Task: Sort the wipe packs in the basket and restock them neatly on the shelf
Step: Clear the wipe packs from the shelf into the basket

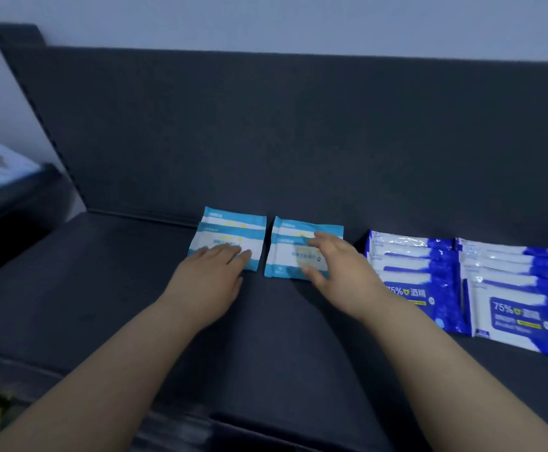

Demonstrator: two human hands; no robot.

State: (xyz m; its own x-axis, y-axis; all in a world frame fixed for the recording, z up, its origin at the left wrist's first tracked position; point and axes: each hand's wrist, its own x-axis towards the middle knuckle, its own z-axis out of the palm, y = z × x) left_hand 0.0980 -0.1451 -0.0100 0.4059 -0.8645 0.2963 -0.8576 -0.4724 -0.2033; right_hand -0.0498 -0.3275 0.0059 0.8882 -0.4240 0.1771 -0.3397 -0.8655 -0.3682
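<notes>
Blur hides the print on the left stack and right stack of light-blue wipe packs on the shelf. My left hand lies flat, fingers straight, on the left stack. My right hand spreads wide over the right stack, seemingly touching it.

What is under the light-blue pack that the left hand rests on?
Under the top pack, where the left hand rests, a second light-blue pack shows its far edge. Whether more packs lie beneath is hidden.
</notes>
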